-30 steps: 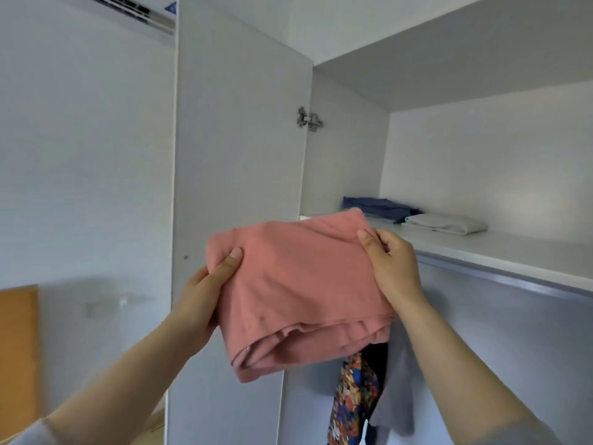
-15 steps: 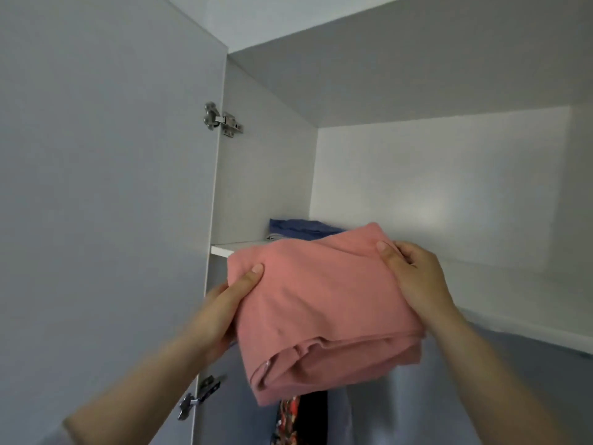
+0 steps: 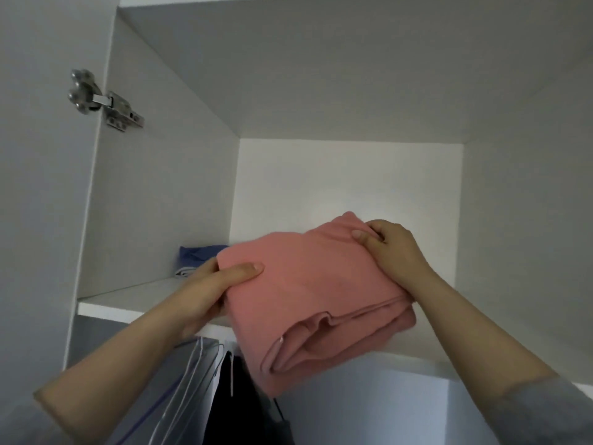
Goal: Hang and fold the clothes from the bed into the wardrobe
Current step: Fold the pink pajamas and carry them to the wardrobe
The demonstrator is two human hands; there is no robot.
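Note:
A folded pink garment [image 3: 314, 297] is raised to the white top shelf [image 3: 128, 300] of the wardrobe, its far end over the shelf and its near folded edge hanging past the shelf's front. My left hand [image 3: 215, 290] grips its left side, thumb on top. My right hand [image 3: 391, 248] grips its far right corner, fingers curled over the fabric.
A folded blue garment [image 3: 199, 253] lies at the back left of the shelf, partly hidden by the pink one. Below the shelf hang clear hangers [image 3: 192, 374] and a dark garment [image 3: 237, 399]. The open wardrobe door with a metal hinge [image 3: 102, 102] stands at the left.
Both hands have lifted the pink garment up and forward onto the top shelf. The view has tilted up into the wardrobe's top compartment.

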